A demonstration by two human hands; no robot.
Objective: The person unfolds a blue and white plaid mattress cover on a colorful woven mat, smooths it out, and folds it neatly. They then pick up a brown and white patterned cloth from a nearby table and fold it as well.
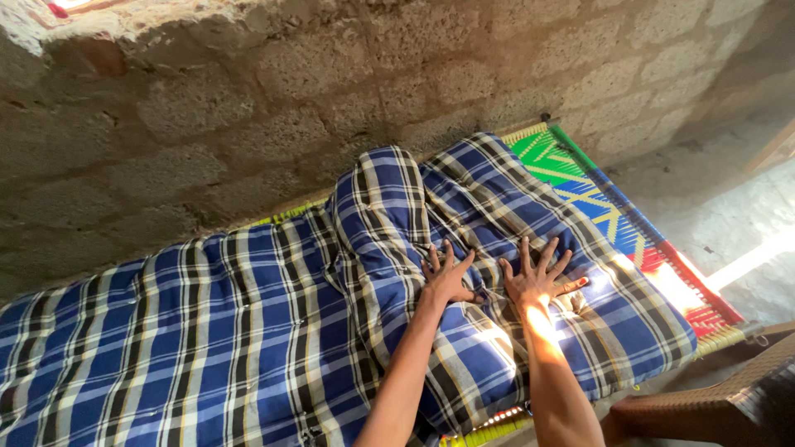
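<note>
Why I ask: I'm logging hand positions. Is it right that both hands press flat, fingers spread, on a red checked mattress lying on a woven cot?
Not quite: the mattress is blue checked, not red. The head view shows the left hand and right hand flat on it, fingers spread, on the woven cot.

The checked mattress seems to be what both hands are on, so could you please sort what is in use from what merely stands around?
In use:
- blue checked mattress, humped in a fold
- left hand and right hand, spread flat on it
- woven cot beneath it

Standing around:
- block wall
- brown woven furniture, bottom right
</note>
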